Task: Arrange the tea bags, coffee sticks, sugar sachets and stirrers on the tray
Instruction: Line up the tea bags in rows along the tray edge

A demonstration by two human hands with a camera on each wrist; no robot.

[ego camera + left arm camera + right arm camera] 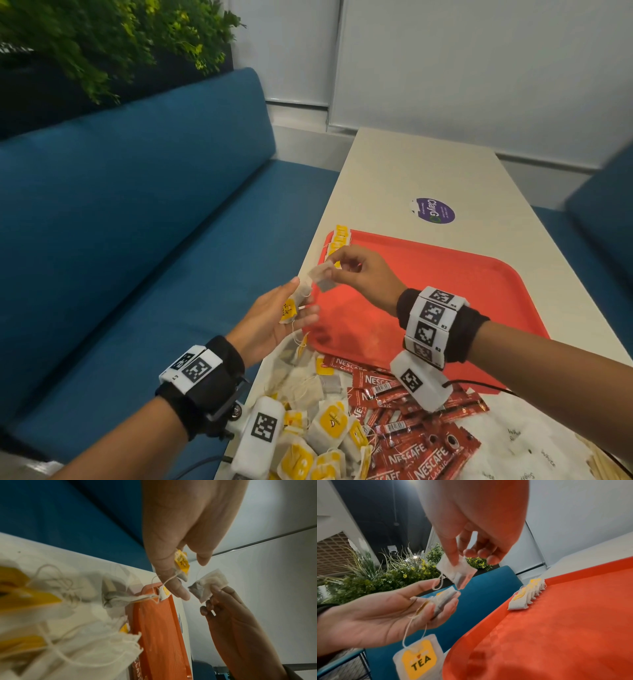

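right fingertips (453, 559) pinch tea bag (457, 573) | label side hidden

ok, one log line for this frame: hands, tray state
right hand: pinches tea bag | left hand: holds tea bags | tray: tea bag row at far-left corner

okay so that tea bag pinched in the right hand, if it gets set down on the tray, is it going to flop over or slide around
The tea bag pinched by the right hand looks like soft paper, so it probably sags. It seems very light, with loose string trailing, so it could snag or drag. The row of tea bags on the red tray stands on edge only by leaning together; alone it would likely tip.
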